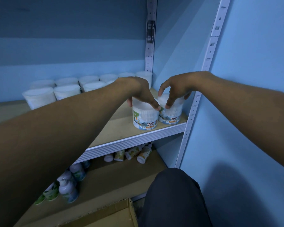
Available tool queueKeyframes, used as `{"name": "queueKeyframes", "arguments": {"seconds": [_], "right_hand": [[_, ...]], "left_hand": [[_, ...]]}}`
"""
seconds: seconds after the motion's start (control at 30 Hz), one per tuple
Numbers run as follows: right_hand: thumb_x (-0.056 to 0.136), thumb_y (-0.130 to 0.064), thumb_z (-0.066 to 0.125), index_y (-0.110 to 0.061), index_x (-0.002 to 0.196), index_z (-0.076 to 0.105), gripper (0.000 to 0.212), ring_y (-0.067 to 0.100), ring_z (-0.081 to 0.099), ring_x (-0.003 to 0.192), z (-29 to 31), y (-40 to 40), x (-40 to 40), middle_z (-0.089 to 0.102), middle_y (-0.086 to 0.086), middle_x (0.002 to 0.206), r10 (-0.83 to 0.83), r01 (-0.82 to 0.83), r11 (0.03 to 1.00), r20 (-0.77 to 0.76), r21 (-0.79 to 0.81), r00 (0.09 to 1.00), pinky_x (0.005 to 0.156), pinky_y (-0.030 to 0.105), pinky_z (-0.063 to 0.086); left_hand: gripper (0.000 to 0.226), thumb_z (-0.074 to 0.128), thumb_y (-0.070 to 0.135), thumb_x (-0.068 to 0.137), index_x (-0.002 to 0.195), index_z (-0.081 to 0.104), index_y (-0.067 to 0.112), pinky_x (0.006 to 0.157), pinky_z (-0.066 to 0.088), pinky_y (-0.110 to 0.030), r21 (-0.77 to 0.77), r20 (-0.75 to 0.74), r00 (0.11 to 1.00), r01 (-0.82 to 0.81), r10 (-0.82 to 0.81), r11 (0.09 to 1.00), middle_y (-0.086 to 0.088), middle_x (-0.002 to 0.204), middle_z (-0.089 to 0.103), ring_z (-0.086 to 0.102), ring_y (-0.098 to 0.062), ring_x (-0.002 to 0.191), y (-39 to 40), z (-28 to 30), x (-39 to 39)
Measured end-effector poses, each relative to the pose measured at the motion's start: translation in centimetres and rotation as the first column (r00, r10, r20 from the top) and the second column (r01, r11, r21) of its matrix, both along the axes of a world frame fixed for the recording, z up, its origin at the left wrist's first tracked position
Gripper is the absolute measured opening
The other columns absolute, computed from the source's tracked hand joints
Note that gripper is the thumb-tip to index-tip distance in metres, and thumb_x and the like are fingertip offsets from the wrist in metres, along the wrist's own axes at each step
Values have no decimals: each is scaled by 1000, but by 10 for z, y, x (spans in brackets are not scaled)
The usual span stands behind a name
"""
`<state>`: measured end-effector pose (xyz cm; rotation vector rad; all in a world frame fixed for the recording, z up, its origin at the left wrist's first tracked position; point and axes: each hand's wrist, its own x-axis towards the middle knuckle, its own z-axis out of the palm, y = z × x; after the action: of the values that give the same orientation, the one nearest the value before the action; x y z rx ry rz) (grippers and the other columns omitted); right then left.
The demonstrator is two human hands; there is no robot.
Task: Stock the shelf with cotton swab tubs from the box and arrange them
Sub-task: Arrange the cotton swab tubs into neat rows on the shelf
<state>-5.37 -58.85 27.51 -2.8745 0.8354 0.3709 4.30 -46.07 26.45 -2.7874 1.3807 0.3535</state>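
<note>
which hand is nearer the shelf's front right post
Right. The right hand sits atop the right tub, just beside the post; the left hand grips the left tub, farther away.

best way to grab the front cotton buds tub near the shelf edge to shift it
From above, by the lid rim: the front tub stands upright, its top free. The neighbouring tub crowds its right side, so span fingers front to back, as the left hand does.

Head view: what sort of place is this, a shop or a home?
Likely a shop or stockroom: slotted metal shelving, many identical cotton bud tubs in rows, matching bottles below, and an open cardboard box.
</note>
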Motion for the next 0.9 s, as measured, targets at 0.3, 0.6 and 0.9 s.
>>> {"name": "queueKeyframes", "arguments": {"seconds": [0.3, 0.6, 0.9], "right_hand": [[73, -41, 87, -45, 126, 59, 60, 34, 62, 110, 6, -5, -3, 50, 2, 137, -44, 43, 996, 5, 75, 999, 87, 43, 59], [77, -33, 85, -38, 121, 66, 48, 34, 61, 110, 4, -8, -3, 54, -1, 130, -28, 26, 994, 18, 110, 999, 85, 42, 61], [79, -49, 80, -43, 125, 62, 50, 31, 61, 109, 10, -5, 1, 51, -2, 134, -16, 15, 999, 30, 38, 999, 88, 40, 58]], "left_hand": [[88, 77, 72, 59, 122, 55, 14, 80, 61, -36, 6, -115, 992, 49, -48, 999, -3, 128, 53, 61, -27, 107, -1, -2, 9], [75, 80, 65, 62, 112, 58, 13, 72, 61, -32, 5, -128, 989, 72, -71, 997, -5, 120, 59, 64, -26, 97, -4, -5, 12], [96, 70, 73, 67, 140, 49, 14, 83, 60, -35, -72, -109, 991, 64, -72, 995, -2, 140, 50, 61, -25, 105, 12, -3, 9]]}}
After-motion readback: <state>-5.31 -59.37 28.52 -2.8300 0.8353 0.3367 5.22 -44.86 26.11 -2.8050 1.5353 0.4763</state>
